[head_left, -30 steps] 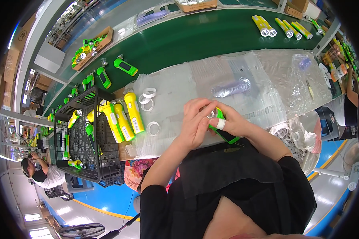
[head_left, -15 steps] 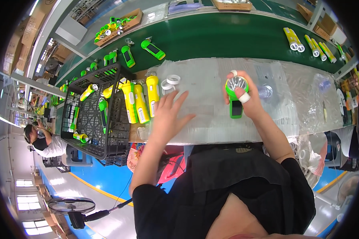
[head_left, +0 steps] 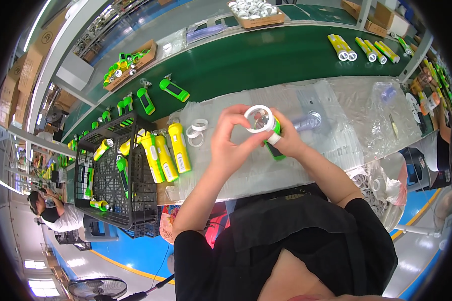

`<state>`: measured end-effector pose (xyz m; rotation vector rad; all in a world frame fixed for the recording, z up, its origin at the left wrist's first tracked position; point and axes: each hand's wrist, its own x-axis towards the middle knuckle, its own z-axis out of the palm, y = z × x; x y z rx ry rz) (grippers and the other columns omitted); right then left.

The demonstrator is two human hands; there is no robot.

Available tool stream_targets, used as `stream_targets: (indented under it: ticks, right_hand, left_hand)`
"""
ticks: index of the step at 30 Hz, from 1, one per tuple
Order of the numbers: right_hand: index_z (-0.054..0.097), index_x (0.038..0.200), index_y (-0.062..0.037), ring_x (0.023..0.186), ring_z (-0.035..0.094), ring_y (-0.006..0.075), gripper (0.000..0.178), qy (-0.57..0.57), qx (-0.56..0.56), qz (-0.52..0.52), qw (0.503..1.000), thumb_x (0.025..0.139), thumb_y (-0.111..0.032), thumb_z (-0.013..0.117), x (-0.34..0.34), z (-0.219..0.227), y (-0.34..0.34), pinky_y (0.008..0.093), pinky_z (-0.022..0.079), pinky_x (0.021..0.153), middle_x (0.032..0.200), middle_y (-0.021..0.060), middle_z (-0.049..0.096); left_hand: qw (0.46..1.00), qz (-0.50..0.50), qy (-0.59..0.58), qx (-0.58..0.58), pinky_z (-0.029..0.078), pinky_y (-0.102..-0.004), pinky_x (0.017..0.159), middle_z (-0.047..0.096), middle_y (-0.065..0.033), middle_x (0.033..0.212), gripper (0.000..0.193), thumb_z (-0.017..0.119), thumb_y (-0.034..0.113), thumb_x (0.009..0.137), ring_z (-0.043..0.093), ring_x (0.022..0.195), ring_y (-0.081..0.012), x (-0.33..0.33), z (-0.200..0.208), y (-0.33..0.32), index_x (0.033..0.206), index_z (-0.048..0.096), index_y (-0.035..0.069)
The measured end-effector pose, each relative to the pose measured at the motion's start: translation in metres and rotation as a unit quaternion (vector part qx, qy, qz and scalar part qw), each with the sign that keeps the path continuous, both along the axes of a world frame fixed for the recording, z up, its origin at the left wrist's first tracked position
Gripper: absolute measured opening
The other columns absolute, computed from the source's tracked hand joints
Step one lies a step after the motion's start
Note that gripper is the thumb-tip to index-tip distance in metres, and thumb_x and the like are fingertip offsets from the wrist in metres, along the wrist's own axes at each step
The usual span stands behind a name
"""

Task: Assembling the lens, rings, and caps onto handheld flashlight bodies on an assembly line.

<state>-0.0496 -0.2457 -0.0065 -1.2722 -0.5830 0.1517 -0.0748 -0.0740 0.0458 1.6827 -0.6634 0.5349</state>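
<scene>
A green flashlight point(head_left: 272, 138) is held up between both hands above the middle of the tabletop point(head_left: 336, 130), which is covered in clear plastic sheeting. A white ring point(head_left: 258, 119) sits at the flashlight's wide front end, facing the camera. The left hand point(head_left: 231, 140) curls around the ring's near side, its thumb and fingers pinching the rim. The right hand point(head_left: 285, 140) wraps around the green body just behind the ring, fingers closed on it; one finger wears a white tape wrap. The two hands touch each other around the flashlight.

Just left of the left hand, two loose white rings point(head_left: 197, 131) lie on the plastic. Further left, three yellow flashlights point(head_left: 165, 153) lie side by side at the tabletop's edge. Beyond them stands a black wire crate point(head_left: 110, 175) holding more yellow and green flashlights.

Right of the right hand, a clear cylindrical part point(head_left: 306, 121) lies on the sheeting. Beyond both hands, away from the person, runs a green conveyor belt point(head_left: 266, 55) carrying green flashlight bodies point(head_left: 174, 90) to the left and yellow flashlights point(head_left: 341, 47) to the right. A cardboard box of white rings point(head_left: 256, 11) sits past the belt. Far to the lower left, another person point(head_left: 52, 210) works.
</scene>
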Motion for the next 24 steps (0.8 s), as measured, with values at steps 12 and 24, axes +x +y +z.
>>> stream_targets:
  ticks: [12,24]
  right_hand:
    - [0.044,0.132,-0.0058,0.092,0.061,0.0169,0.045,-0.001,0.007,0.040,0.999,0.095,-0.027,0.058,0.002,0.002,-0.014,0.0327,0.052,0.078,0.112,0.0074,0.057]
    - [0.059,0.106,-0.0052,0.087,0.062,0.0242,0.044,-0.321,-0.326,0.022,0.889,0.071,-0.015,0.083,0.028,0.083,-0.081,0.0351,0.050,0.076,0.093,0.0082,0.061]
  left_hand:
    - [0.960,0.065,-0.070,0.262,0.045,-0.0382,0.083,0.058,-0.0080,0.109,0.032,0.083,0.021,0.069,0.055,0.102,-0.0265,-0.001,0.013,0.005,0.099,0.074,0.011]
    - [0.975,0.002,-0.044,0.216,0.047,-0.0418,0.083,0.062,-0.0095,0.109,0.048,0.084,0.020,0.068,0.059,0.100,-0.0313,0.005,0.000,-0.030,0.108,0.060,0.010]
